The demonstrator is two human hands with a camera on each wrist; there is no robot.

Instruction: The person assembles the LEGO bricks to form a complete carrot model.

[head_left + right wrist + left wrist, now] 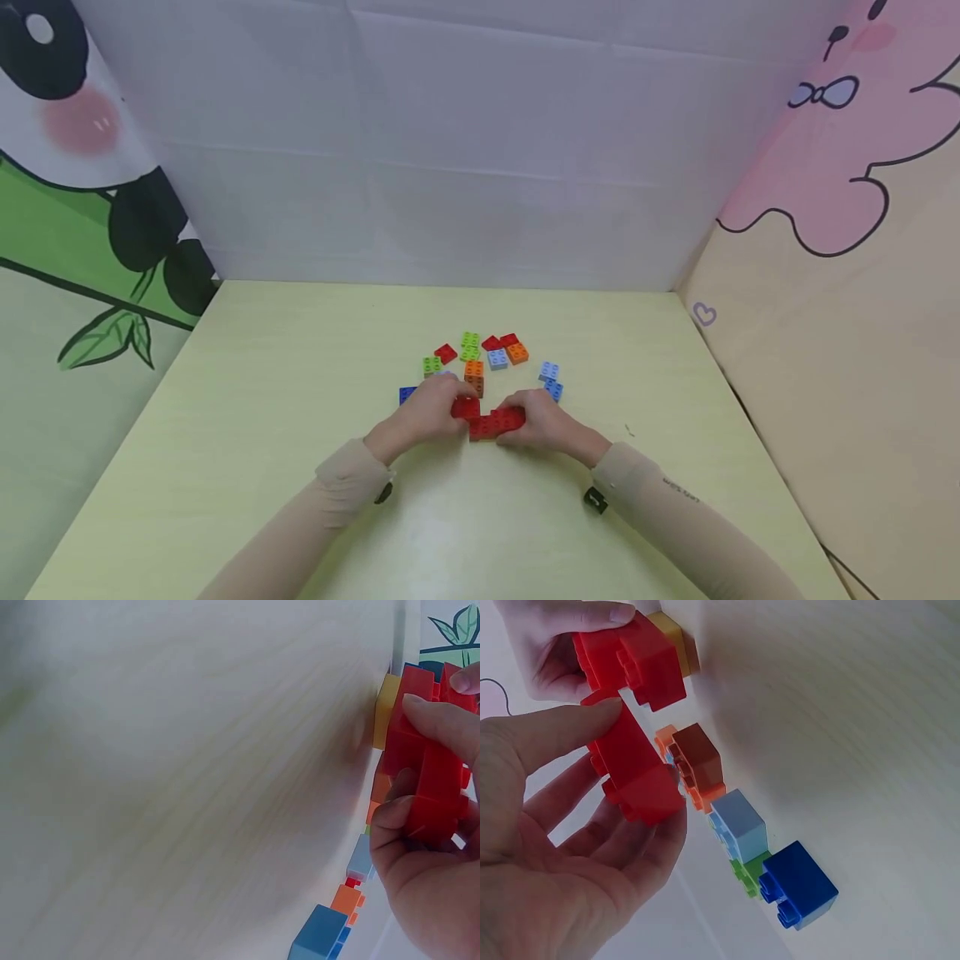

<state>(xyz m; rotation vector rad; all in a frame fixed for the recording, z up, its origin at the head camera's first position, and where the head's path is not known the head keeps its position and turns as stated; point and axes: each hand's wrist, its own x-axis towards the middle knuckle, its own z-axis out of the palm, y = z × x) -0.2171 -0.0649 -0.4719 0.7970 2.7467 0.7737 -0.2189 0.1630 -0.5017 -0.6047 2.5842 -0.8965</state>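
My left hand [429,408] pinches a red toy brick [634,765] between thumb and fingers, its studs facing away from the table. My right hand [546,421] grips a stepped stack of red bricks [489,427], thumb on one side and fingers curled round the other. The left hand's brick is held close to the stack's left end; whether they touch, I cannot tell. A yellow brick [676,643] shows against the table side of the stack in both wrist views; whether it is joined on is unclear.
Beyond the hands lie orange bricks [474,377], green bricks [470,346], light blue bricks [497,359] and several red pieces [446,354]. A dark blue brick [407,394] is left of the left hand. Blue bricks [552,389] lie behind the right hand. Walls enclose the table [315,350].
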